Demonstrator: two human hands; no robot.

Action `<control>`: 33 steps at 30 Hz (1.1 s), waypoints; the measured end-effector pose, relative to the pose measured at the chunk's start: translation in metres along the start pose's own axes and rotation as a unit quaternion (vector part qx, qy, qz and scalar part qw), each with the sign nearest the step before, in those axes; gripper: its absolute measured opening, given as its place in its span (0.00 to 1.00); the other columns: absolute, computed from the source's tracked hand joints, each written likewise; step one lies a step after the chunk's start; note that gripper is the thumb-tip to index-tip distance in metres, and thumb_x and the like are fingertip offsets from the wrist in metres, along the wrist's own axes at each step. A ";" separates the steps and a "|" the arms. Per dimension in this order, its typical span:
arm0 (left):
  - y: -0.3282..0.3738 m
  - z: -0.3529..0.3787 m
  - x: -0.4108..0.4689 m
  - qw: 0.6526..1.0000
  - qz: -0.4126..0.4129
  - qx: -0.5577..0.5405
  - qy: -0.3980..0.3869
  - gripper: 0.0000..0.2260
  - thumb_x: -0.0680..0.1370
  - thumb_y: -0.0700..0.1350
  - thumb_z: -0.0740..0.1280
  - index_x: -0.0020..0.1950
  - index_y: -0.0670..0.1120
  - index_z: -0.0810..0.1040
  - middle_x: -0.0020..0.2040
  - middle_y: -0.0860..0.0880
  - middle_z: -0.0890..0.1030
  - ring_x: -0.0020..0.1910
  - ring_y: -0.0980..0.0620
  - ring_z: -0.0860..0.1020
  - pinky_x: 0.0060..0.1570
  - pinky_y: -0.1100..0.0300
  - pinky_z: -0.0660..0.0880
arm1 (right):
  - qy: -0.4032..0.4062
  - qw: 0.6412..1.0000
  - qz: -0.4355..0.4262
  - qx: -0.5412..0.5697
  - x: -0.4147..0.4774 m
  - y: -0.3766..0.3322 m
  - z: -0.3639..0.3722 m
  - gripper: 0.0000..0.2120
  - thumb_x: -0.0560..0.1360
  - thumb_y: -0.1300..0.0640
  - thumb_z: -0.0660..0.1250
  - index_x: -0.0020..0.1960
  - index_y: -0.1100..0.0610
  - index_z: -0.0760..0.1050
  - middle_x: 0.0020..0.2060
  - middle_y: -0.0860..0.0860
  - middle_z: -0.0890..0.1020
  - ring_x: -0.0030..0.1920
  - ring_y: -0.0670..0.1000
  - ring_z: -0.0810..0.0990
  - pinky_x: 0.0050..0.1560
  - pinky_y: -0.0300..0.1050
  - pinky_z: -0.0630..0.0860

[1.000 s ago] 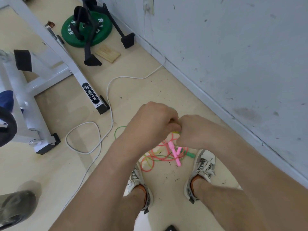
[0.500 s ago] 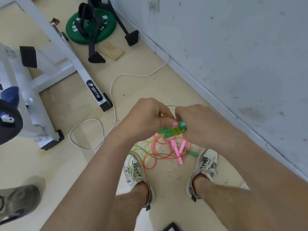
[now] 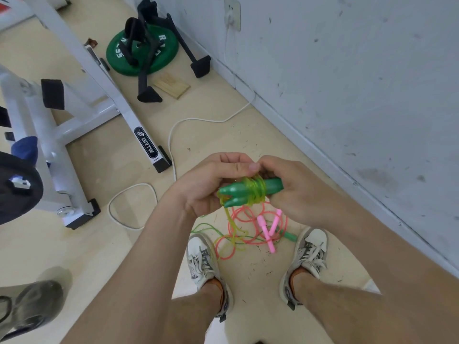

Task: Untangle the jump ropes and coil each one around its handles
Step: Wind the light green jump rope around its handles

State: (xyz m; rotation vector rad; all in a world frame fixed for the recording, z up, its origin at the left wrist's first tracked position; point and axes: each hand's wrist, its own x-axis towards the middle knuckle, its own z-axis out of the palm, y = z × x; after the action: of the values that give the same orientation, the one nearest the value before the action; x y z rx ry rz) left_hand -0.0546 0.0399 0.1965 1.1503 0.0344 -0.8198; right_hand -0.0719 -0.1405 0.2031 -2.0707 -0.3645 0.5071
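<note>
The green handles [image 3: 236, 196] have swung into view since a moment ago, with more yellow cord [image 3: 254, 192] wound on. The left hand [image 3: 206, 187] clamps the coil and the right hand [image 3: 300, 194] grips the handles' butts. The cord looks light, springy and slick, so hold it by the handles. The pink rope [image 3: 244, 219] lies on the floor.

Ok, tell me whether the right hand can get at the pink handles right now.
Probably not yet: the right hand grips the green handles. The pink handles lie uncovered on the floor below, so the path itself looks free.
</note>
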 end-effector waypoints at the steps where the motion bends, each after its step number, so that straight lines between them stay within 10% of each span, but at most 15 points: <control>1: -0.002 -0.001 0.001 1.000 0.001 -0.023 -0.006 0.15 0.58 0.48 0.81 0.35 0.44 0.79 0.30 0.47 0.78 0.26 0.53 0.76 0.29 0.63 0.75 | 0.000 1.000 0.002 0.010 0.000 0.000 0.001 0.21 0.64 0.75 0.59 0.42 0.49 0.72 0.33 0.47 0.75 0.33 0.46 0.71 0.34 0.44 0.66; 8: -0.018 0.015 0.009 0.988 -0.012 -0.124 0.089 0.05 0.76 0.40 0.64 0.41 0.45 0.73 0.30 0.49 0.74 0.20 0.58 0.69 0.17 0.70 0.64 | 0.022 0.990 0.060 0.125 -0.001 -0.006 -0.001 0.24 0.65 0.79 0.58 0.42 0.49 0.62 0.31 0.52 0.70 0.29 0.49 0.66 0.28 0.46 0.64; 11: -0.024 0.022 0.016 0.979 0.053 -0.135 0.145 0.16 0.78 0.33 0.56 0.36 0.46 0.76 0.31 0.49 0.66 0.21 0.59 0.59 0.18 0.69 0.55 | 0.085 0.967 0.124 0.205 0.003 -0.004 0.001 0.23 0.61 0.81 0.56 0.43 0.55 0.62 0.33 0.55 0.68 0.31 0.52 0.66 0.25 0.41 0.58; 16: -0.038 0.042 0.021 0.947 0.148 0.159 0.237 0.08 0.80 0.38 0.62 0.47 0.43 0.81 0.28 0.49 0.69 0.25 0.56 0.63 0.25 0.65 0.62 | 0.181 0.879 0.228 0.378 0.010 0.009 -0.011 0.21 0.61 0.79 0.53 0.47 0.62 0.68 0.34 0.58 0.72 0.27 0.51 0.64 0.23 0.39 0.59; 20: -0.041 0.043 0.018 0.726 0.176 0.624 0.229 0.11 0.79 0.46 0.61 0.39 0.44 0.77 0.28 0.49 0.73 0.31 0.48 0.70 0.32 0.56 0.67 | 0.208 0.923 0.271 0.174 0.014 0.023 -0.008 0.15 0.65 0.73 0.57 0.45 0.56 0.65 0.36 0.57 0.72 0.32 0.54 0.68 0.27 0.43 0.64; 23: -0.034 0.049 0.015 0.647 0.188 0.711 0.200 0.08 0.76 0.45 0.63 0.37 0.44 0.75 0.33 0.47 0.76 0.34 0.44 0.73 0.32 0.57 0.63 | 0.193 0.954 0.228 0.015 0.014 0.027 -0.004 0.11 0.68 0.69 0.57 0.46 0.55 0.64 0.37 0.54 0.72 0.36 0.55 0.70 0.34 0.45 0.65; 29: -0.029 0.041 0.014 0.616 0.266 0.722 0.168 0.08 0.70 0.46 0.68 0.32 0.45 0.80 0.29 0.49 0.74 0.27 0.46 0.75 0.25 0.60 0.66 | 0.041 0.961 0.209 -0.177 0.014 0.027 -0.001 0.04 0.76 0.62 0.59 0.50 0.60 0.66 0.40 0.55 0.73 0.40 0.55 0.71 0.31 0.46 0.61; 33: -0.020 0.031 0.006 0.664 0.263 0.681 0.162 0.11 0.70 0.52 0.67 0.37 0.46 0.84 0.32 0.49 0.78 0.32 0.48 0.77 0.30 0.53 0.74 | -0.060 0.961 0.210 -0.172 0.016 0.020 0.000 0.06 0.74 0.66 0.57 0.49 0.59 0.68 0.41 0.54 0.73 0.40 0.53 0.71 0.32 0.44 0.63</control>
State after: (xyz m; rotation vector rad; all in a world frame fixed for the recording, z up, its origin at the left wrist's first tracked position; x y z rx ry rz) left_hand -0.0737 0.0080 0.1923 2.5535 -0.7151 0.0667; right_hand -0.0567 -0.1439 0.1827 -2.4772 -0.0812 0.8772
